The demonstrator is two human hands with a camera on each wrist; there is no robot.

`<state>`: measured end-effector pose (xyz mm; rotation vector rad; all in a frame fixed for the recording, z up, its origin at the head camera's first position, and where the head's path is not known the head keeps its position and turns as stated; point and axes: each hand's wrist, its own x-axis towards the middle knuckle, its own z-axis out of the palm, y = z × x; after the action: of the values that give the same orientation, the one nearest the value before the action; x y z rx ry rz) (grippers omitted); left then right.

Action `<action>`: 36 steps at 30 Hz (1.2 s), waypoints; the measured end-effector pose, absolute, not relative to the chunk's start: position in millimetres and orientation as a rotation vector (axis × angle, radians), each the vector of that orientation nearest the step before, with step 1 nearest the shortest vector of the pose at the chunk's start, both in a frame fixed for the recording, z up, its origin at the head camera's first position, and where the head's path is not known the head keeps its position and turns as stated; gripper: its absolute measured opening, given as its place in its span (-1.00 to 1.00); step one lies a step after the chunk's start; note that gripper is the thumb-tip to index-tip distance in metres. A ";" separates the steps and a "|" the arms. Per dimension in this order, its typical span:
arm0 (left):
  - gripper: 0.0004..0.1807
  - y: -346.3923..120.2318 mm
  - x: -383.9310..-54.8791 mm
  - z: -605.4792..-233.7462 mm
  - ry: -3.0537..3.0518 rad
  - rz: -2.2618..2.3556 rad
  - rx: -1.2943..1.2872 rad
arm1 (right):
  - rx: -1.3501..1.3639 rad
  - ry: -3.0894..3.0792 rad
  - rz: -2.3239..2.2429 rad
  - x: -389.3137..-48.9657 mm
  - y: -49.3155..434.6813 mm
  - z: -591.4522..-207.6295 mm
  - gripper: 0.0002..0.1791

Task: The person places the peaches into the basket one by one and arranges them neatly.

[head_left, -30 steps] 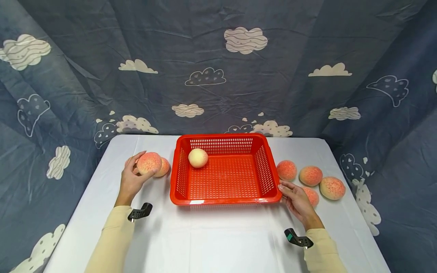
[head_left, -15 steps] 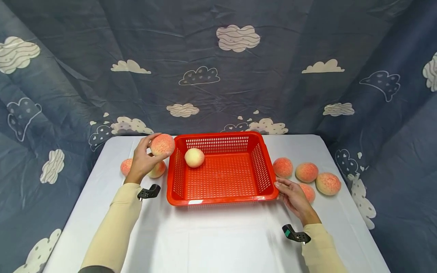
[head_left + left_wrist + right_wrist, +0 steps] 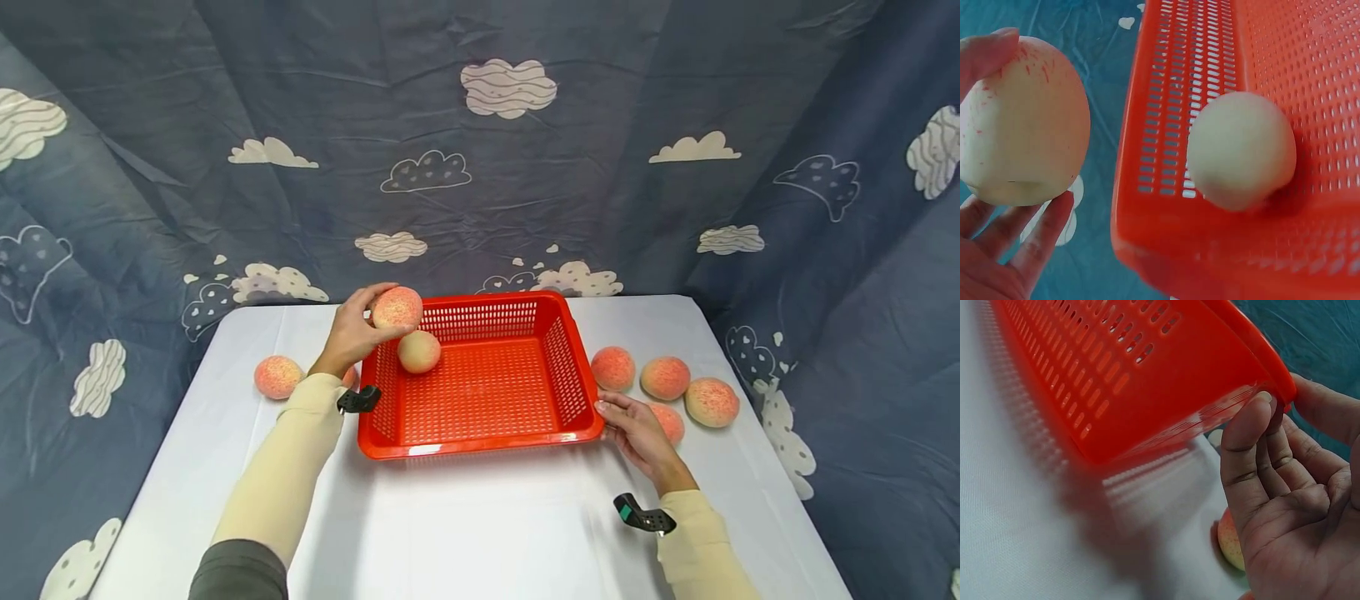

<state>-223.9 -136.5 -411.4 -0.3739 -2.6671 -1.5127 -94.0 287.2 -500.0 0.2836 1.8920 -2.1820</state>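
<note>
My left hand (image 3: 351,335) grips a pink speckled peach (image 3: 398,307) over the back left corner of a red plastic basket (image 3: 480,446). In the left wrist view this peach (image 3: 1029,125) is held between the thumb and fingers, just outside the basket wall. A pale peach (image 3: 419,352) lies inside the basket at its left end. My right hand (image 3: 641,437) pinches the basket's rim at the front right corner; the right wrist view shows thumb and fingers on that rim (image 3: 1282,381).
Left of the basket lies a peach (image 3: 278,377); another is mostly hidden behind my left wrist. Several more peaches (image 3: 665,378) sit to the right, near my right hand. A white cloth (image 3: 480,533) covers the table, and a dark cloud-patterned curtain (image 3: 570,175) hangs behind.
My left hand has carried its peach up and right, from beside the other left-hand peaches to the basket's back left corner. The right hand keeps its hold on the rim. The head view shifted slightly.
</note>
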 end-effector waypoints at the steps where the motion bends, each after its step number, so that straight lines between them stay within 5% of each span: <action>1: -0.22 -133.4 -225.4 -412.1 -2.670 -1.508 -0.381 | 0.286 1.894 -2.184 -93.9 286.7 -500.2 -0.45; 9: -0.22 -103.0 -234.7 -423.9 -2.759 -1.439 -0.419 | 0.217 1.816 -2.252 -93.6 287.0 -501.2 -0.67; 19: -0.22 -64.0 -242.9 -452.0 -2.816 -1.391 -0.499 | 0.279 1.878 -2.183 -92.7 286.8 -499.6 -0.41; 36: -0.23 -34.3 -237.3 -490.4 -2.929 -1.161 -0.586 | 0.258 1.817 -2.253 -93.2 287.6 -503.0 -0.57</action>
<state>-237.3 -34.3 -490.4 -0.5856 -2.9288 -1.1613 -93.2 287.6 -503.0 0.2578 1.8169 -2.2526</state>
